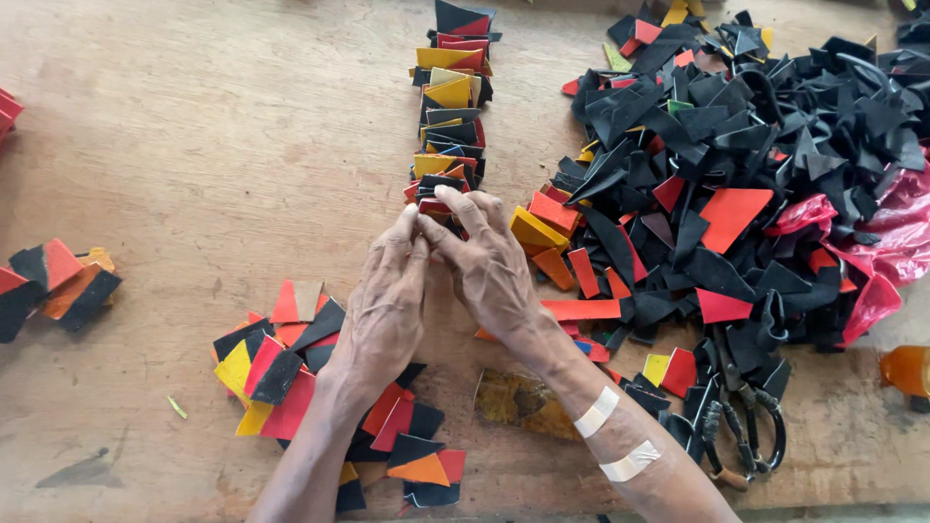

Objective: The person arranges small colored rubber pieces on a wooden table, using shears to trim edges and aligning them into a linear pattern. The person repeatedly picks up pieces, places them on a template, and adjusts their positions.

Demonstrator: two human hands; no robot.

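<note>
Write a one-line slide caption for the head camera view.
Both hands pinch the near end of a row of coloured scraps on a wooden table.

The bench (213,126) under my hands is bare wood, matt and scuffed, with stains and small dents. The row (453,107) at my left grip (387,291) and right grip (489,266) is thin, stiff sheet pieces, matt black, red and yellow, looking like rubber or leather offcuts. The heap (736,145) to the right is the same matt stuff, mostly black. A glossy pink plastic bag (886,242) crinkles at far right. The scissors (746,426) near right are dull dark metal. Two pale cloth plasters (612,438) sit on my right forearm.
</note>
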